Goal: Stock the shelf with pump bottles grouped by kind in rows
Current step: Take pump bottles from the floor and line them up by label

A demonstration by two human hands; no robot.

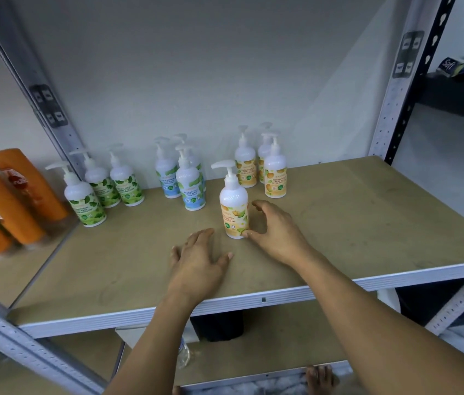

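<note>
Watching remotely via head cam: the shelf board (339, 223) looks well along, tho I can't see what stock is left off-cam. Three kinds are grouped along the back: 3 green-leaf hand wash bottles (84, 201) at 10 o'clock, 3 blue Cool Mint bottles (191, 183) at 12, and 3 orange Ultra Moisture bottles (275, 175) at 1 o'clock. Each group is a loose cluster rather than a straight row, w/ pump heads facing diff. ways, so tidying is left imo. The item being worked is a 4th orange bottle (233, 206). It stands upright near mid-board, at 7 o'clock from its own group, forward of it and not touching. R hand (278, 232) sits at that bottle's 3 o'clock side, cupped in a C. Its thumb tip (246, 233) touches the label low down and the fingers curve near the bottle body w/ a gap showing, so I read it as unclenched, contact only, no real grip. L hand (199, 260) lies palm down on the board at the bottle's 7 o'clock, fingers relaxed, holding nothing. Left to do, by my read: get that bottle in line w/ the orange set, then square up all 3 rows. The orange flip-cap bottles (11, 201) in the next bay at 9 o'clock don't look like part of this job.
</note>
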